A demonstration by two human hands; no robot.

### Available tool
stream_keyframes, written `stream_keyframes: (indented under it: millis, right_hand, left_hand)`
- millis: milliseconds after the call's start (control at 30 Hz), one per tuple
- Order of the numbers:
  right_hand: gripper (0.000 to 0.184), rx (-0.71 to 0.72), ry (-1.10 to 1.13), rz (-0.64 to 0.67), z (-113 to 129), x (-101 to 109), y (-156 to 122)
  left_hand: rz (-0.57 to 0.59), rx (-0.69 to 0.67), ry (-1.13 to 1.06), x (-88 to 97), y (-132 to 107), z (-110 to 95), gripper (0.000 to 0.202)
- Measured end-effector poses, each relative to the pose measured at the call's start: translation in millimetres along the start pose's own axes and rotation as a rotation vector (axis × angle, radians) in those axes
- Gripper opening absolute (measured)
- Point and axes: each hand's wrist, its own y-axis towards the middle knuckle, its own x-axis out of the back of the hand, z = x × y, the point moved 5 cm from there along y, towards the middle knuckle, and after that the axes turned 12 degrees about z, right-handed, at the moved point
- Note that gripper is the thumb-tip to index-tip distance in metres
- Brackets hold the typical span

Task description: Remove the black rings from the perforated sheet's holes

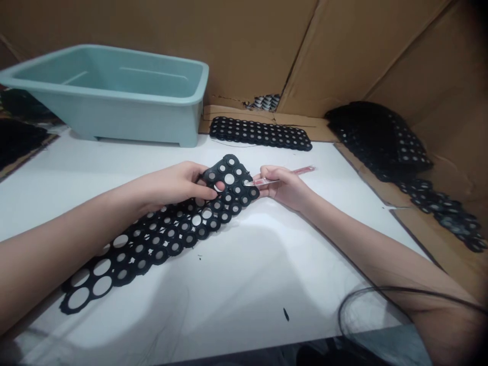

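A long black rubber sheet of joined rings [163, 231] lies slantwise across the white table [244, 284]. My left hand [177, 184] is closed on its far end, thumb on top and fingers under, lifting that end a little. My right hand [284, 187] pinches a thin pink-handled tool [293, 173], its metal tip touching a ring at the sheet's far right edge. Several rings in the sheet show larger open holes, others have small holes.
A pale green plastic tub [114, 94] stands at the back left. Another black ring sheet [261, 133] lies at the back centre. A heap of such sheets [385, 137] and loose rings [450, 213] sit at the right on cardboard. Cardboard walls enclose the back.
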Motion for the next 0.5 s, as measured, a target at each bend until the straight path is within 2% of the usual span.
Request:
stream_keyframes:
  millis: [500]
  right_hand:
    - [0.014,0.015,-0.005,0.013,4.6,-3.4,0.0]
  left_hand:
    - [0.021,-0.010,-0.017,3.6,2.5,5.1,0.019]
